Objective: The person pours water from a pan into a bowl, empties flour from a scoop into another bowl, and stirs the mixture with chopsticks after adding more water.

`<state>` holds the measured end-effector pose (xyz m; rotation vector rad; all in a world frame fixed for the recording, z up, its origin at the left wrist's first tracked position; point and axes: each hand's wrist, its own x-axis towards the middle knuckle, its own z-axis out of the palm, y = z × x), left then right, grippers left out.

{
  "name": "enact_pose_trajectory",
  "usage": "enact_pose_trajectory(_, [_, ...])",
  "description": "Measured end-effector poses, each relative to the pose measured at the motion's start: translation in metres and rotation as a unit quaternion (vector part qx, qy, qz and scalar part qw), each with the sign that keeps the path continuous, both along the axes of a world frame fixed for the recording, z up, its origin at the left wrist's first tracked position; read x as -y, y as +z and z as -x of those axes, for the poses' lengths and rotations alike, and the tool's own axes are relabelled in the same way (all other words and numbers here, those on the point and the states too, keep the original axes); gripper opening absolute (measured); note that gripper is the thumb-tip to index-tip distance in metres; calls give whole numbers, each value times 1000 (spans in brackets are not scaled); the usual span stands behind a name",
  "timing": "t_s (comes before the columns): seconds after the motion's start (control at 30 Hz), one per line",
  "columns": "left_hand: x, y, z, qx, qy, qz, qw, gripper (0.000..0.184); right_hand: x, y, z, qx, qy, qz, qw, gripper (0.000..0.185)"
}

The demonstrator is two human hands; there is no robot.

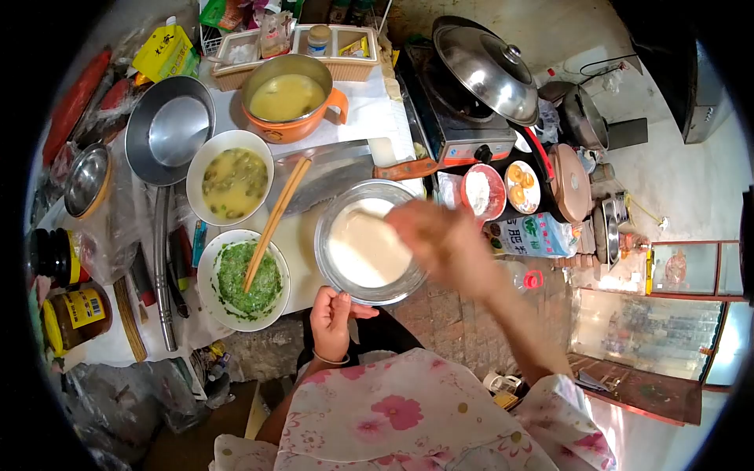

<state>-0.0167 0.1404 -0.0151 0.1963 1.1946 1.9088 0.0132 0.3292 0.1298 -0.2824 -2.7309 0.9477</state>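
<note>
A steel mixing bowl point(323, 265) of pale, creamy batter point(360, 255) stands in front of me, partly over the table edge. My left hand point(330, 323) grips its near rim, with the fingers around the side. Over the bowl's right side, my right hand point(440, 243) is closed and smeared by motion. A faint blurred streak runs from it into the batter; its kind does not show. Left of the bowl, chopsticks point(276, 224) lean in a white bowl point(206, 271) of chopped green mixture point(236, 276). Behind that sits a white bowl point(192, 184) of yellowish soup with dark pieces.
A cleaver point(338, 184) with a wooden handle lies behind the mixing bowl. Farther back are an orange-handled pot point(294, 129) and a seasoning box point(228, 76). A frying pan point(137, 137) is left; a stove point(479, 149) with a lidded wok point(483, 67) stands back right.
</note>
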Motion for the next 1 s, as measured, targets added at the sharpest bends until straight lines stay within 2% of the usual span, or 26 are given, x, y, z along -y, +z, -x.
enact_pose_trajectory(0.03, [0,-1,2,1,2,-3,1000,13,-18,2,-8,31,-65,53,996,15])
enact_pose_trajectory(0.1, [1,-4,6,-6,10,-10,1000,14,-26,20,-36,126,-133,66,981,16])
enact_pose_trajectory(0.13, [1,-3,8,-28,13,-5,1000,15,-19,16,-52,101,-143,167,970,17])
enact_pose_trajectory(0.23, [-2,-6,9,-44,41,29,998,16,5,14,-52,140,-81,164,973,16])
enact_pose_trajectory(0.27, [-2,-7,9,-45,37,28,998,16,11,13,-39,106,-58,170,978,17])
enact_pose_trajectory(0.3, [-2,-8,10,-41,37,27,998,16,5,10,-38,103,-62,170,978,17])
enact_pose_trajectory(0.37, [-1,-7,11,-37,39,27,998,17,-6,-1,-37,31,-148,198,968,17])
enact_pose_trajectory(0.43, [-2,-7,14,-40,44,38,998,16,-8,5,-59,46,-175,198,963,20])
enact_pose_trajectory(0.5, [-4,-7,13,-40,52,32,997,16,7,14,-73,136,-106,220,960,20])
enact_pose_trajectory(0.53, [-5,-7,14,-43,54,26,997,16,21,8,-61,99,-44,160,981,18])
enact_pose_trajectory(0.57, [-6,-7,15,-45,53,26,997,16,20,2,-53,97,-44,161,981,18])
enact_pose_trajectory(0.63, [-4,-7,16,-37,47,21,998,16,8,-10,-38,2,-95,108,990,18])
enact_pose_trajectory(0.67, [-2,-7,16,-37,48,22,998,16,2,4,-38,42,-152,144,977,18])
enact_pose_trajectory(0.7, [-3,-7,18,-53,43,28,997,16,-6,12,-52,110,-159,53,980,18])
enact_pose_trajectory(0.77, [-3,-9,18,-66,40,35,996,16,5,17,-74,109,-168,178,963,18])
enact_pose_trajectory(0.8, [-4,-10,17,-55,47,27,997,16,13,10,-69,109,-168,177,964,18])
enact_pose_trajectory(0.87, [-7,-10,17,-47,50,16,998,17,35,-4,-48,-6,-40,135,990,11])
enact_pose_trajectory(0.9, [-7,-8,18,-46,49,22,998,16,32,-5,-48,-7,-44,137,990,11])
enact_pose_trajectory(0.97, [-6,-8,19,-47,52,24,997,16,10,-1,-46,18,-112,25,993,13])
enact_pose_trajectory(1.0, [-6,-11,18,-47,54,21,997,16,6,10,-58,85,-138,11,987,14])
